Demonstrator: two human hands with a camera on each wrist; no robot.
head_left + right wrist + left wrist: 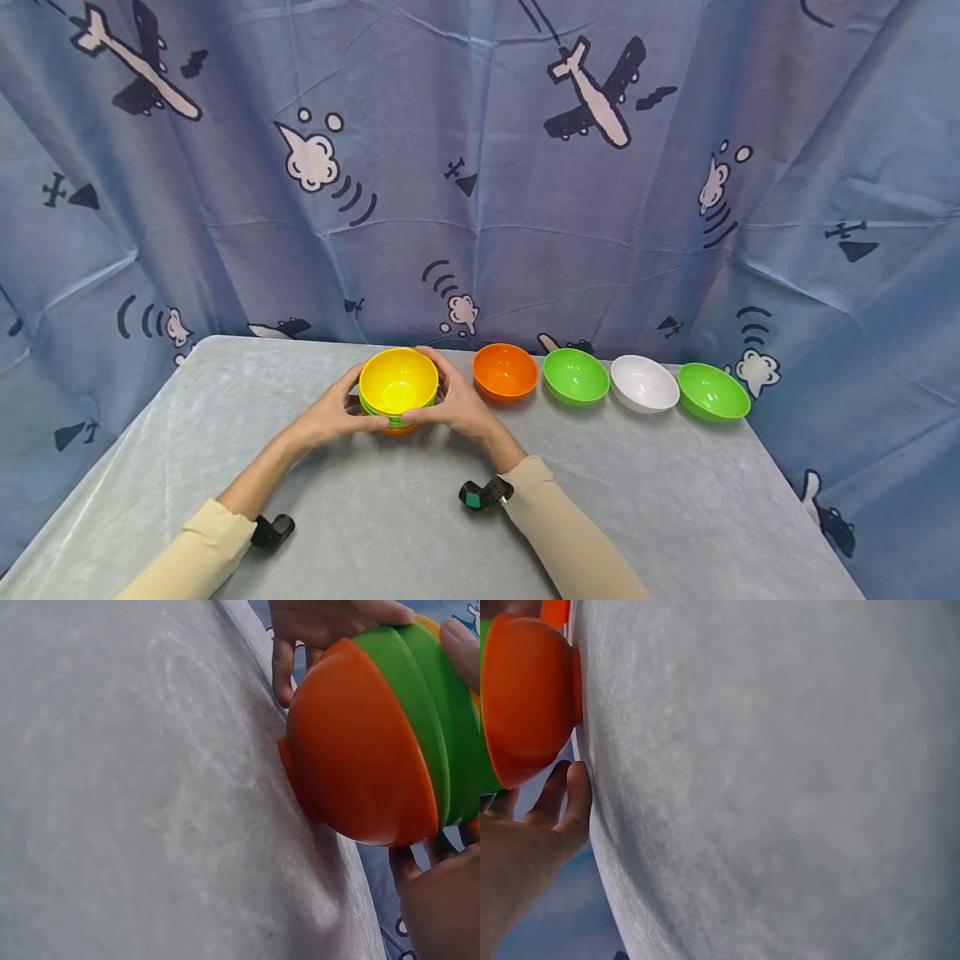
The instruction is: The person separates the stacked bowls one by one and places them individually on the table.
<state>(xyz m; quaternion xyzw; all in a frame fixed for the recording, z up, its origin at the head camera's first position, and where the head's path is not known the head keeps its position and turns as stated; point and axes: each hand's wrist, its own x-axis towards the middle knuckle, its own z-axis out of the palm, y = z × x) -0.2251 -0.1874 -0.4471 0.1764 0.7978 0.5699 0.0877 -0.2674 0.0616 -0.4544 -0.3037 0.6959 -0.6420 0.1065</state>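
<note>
A stack of bowls stands on the cloth-covered table, topped by a yellow bowl (398, 380). Beneath it sit green bowls (409, 682), with an orange bowl (360, 750) at the bottom. My left hand (333, 415) grips the stack from the left, its thumb near the front just below the yellow rim. From the other side my right hand (463, 402) holds it, thumb also at the front and fingers round the back. In the left wrist view, the left hand's fingers (576, 795) spread beside the orange bowl near its foot.
Right of the stack, single bowls form a row along the back: orange (506, 372), green (576, 377), white (644, 384) and another green bowl (713, 392). A blue curtain (390, 167) with printed airplanes hangs behind the grey-covered table (375, 525).
</note>
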